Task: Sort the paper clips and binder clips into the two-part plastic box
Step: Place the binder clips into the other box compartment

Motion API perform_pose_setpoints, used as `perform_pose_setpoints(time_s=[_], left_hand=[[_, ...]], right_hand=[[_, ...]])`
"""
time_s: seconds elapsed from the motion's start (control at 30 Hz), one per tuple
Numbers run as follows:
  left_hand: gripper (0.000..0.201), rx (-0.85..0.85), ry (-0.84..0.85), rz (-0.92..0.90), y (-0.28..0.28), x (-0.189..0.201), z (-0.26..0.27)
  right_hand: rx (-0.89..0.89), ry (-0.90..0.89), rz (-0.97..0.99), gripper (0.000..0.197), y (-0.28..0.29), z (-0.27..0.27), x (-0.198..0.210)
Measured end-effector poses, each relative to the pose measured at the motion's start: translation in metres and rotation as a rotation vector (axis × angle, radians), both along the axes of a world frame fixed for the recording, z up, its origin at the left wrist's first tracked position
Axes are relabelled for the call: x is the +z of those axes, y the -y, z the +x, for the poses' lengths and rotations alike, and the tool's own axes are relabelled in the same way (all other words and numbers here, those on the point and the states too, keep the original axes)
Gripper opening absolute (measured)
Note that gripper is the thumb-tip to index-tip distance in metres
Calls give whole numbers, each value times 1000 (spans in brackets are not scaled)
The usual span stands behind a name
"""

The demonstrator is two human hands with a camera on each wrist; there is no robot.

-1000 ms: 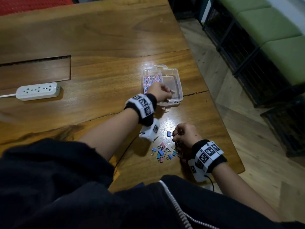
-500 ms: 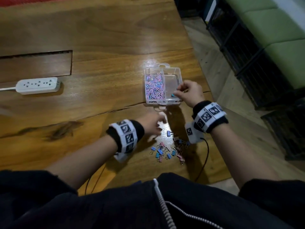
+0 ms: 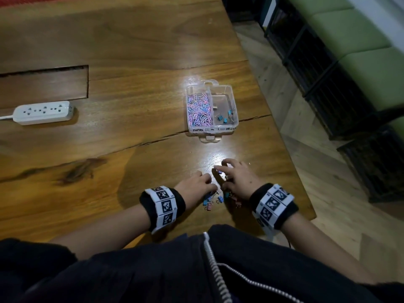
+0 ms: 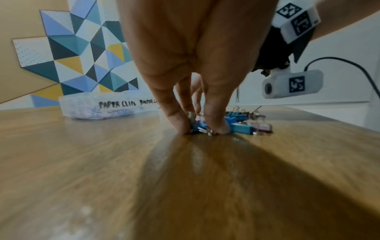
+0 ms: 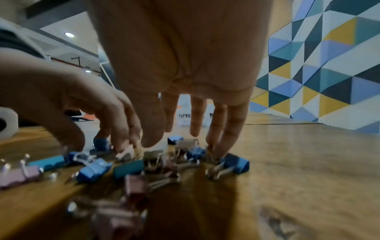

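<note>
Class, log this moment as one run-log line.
left hand: pinching blue binder clip | right hand: open over binder clip pile | box: paper clips left, few binder clips right

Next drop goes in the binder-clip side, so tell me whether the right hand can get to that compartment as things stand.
Probably yes. The right hand is down at the binder clip pile, the plastic box stands open beyond it, and only bare table lies between.
</note>
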State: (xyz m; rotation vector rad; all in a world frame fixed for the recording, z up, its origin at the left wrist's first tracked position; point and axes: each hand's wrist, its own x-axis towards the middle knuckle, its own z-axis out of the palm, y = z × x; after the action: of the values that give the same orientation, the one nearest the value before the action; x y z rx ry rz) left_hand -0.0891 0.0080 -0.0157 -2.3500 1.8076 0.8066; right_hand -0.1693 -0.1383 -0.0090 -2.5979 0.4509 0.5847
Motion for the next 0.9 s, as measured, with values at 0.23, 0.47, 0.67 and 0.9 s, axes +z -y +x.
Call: perform_pose_setpoints(time_s=[0.23, 0.47, 0.67, 0.9], left_hand=[[23, 232, -199, -3, 3, 4, 9], [14, 577, -516, -74, 25, 17, 31], [18, 880, -641, -456, 93, 55, 75], [24, 924, -569, -397, 135, 52, 103]], right_hand=[[-135, 130, 50, 21, -6, 7, -10], [-340, 165, 138, 20, -4, 12, -4], [-359, 80, 144, 23, -2, 17, -2], [-545, 68, 432, 24, 10, 16, 3]])
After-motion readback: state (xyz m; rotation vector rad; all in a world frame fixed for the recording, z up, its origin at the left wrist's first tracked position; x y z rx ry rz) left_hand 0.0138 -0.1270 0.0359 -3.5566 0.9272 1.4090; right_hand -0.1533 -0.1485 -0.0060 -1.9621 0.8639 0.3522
